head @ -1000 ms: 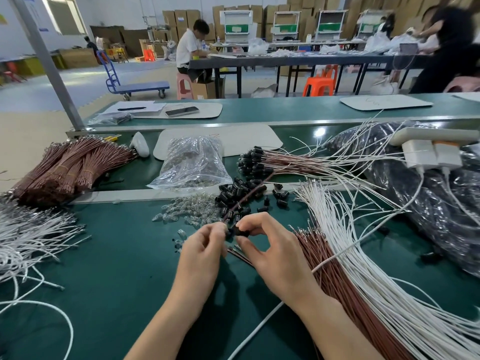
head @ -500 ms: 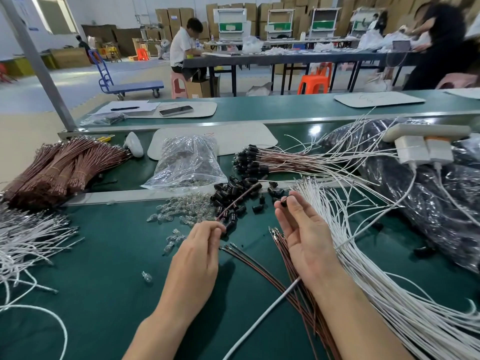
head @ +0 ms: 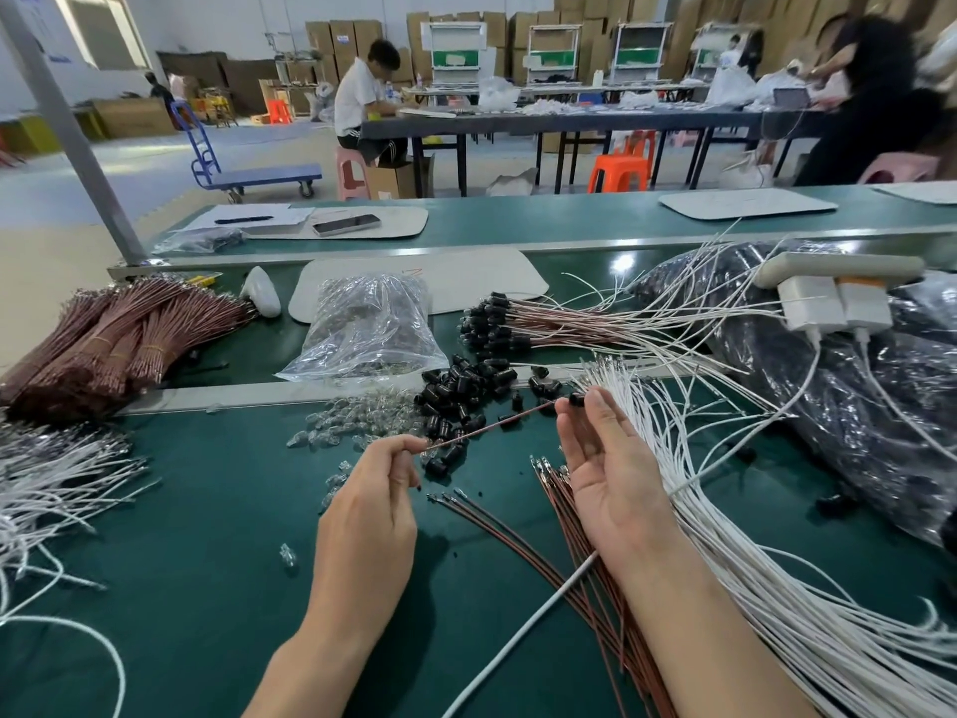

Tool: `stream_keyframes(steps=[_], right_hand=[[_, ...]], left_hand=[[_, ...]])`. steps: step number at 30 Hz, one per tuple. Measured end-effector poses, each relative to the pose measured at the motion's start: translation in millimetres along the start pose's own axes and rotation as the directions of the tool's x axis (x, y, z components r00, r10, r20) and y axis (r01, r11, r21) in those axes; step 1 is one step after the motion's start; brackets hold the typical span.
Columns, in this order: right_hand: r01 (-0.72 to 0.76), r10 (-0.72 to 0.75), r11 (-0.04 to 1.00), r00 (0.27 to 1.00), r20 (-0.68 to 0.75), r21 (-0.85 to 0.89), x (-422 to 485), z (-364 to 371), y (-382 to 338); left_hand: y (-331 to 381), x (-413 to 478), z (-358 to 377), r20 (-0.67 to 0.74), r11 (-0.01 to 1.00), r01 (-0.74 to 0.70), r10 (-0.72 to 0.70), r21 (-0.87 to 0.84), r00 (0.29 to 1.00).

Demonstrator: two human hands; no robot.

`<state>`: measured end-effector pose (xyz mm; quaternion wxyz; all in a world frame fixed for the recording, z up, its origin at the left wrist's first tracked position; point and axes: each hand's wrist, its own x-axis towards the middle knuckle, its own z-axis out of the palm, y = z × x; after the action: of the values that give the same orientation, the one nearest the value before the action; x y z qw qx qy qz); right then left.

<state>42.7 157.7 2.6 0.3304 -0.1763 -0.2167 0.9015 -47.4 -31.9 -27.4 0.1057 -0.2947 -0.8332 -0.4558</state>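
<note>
A thin brown wire (head: 489, 423) is pinched between the thumb and forefinger of the left hand (head: 370, 515), the grip closed tight on its near end. The wire is held raised above the green desk (head: 181, 536), slanting up and right to the fingertips of the right hand (head: 606, 474). There a small black cap (head: 576, 400) is nipped just beside the wire's far end, the other fingers kept nearly straight. Beneath the wire, loose black caps (head: 461, 391) are heaped beside clear bulbs (head: 357, 419). More brown wires (head: 554, 489) are spread under the right hand, with white wires (head: 735, 562) fanned just to the right. A clear bag (head: 367, 323) is laid behind the heap.
</note>
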Motion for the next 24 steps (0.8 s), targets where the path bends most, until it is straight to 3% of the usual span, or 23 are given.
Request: stream_keyframes(steps=[24], right_hand=[[0.041, -0.041, 0.999, 0.999, -0.019, 0.025, 1.8, -0.1, -0.8]], left_hand=[[-0.3, -0.1, 0.7, -0.001, 0.999, -0.014, 0.014, -0.031, 1.000]])
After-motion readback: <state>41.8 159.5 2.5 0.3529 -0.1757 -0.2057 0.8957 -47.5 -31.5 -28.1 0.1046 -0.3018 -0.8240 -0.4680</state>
